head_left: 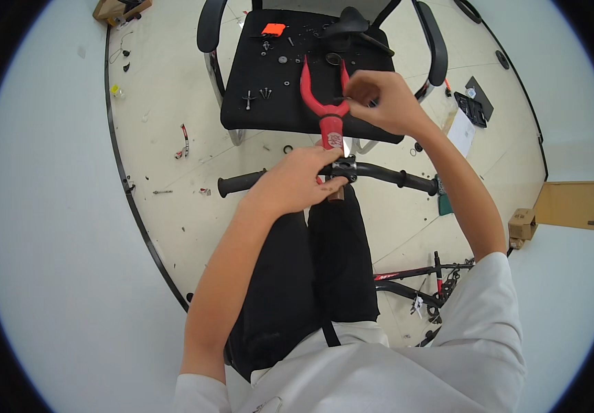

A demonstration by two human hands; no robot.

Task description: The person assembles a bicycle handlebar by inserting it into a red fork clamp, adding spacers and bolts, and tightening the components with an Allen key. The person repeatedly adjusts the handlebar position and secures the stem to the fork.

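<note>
Shirt [379, 378]; handlebar [379, 172] ends free (off seat edge [276, 126]).

Left hand [290, 180] and fingers [331, 185] hide part of the handlebar [383, 173]

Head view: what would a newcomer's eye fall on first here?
The red fork at the centre, its two prongs over the black chair. Just below, a black handlebar stretches sideways near the person's knees. An orange item glows on the seat's far left, and a bike frame lies lower right.
</note>
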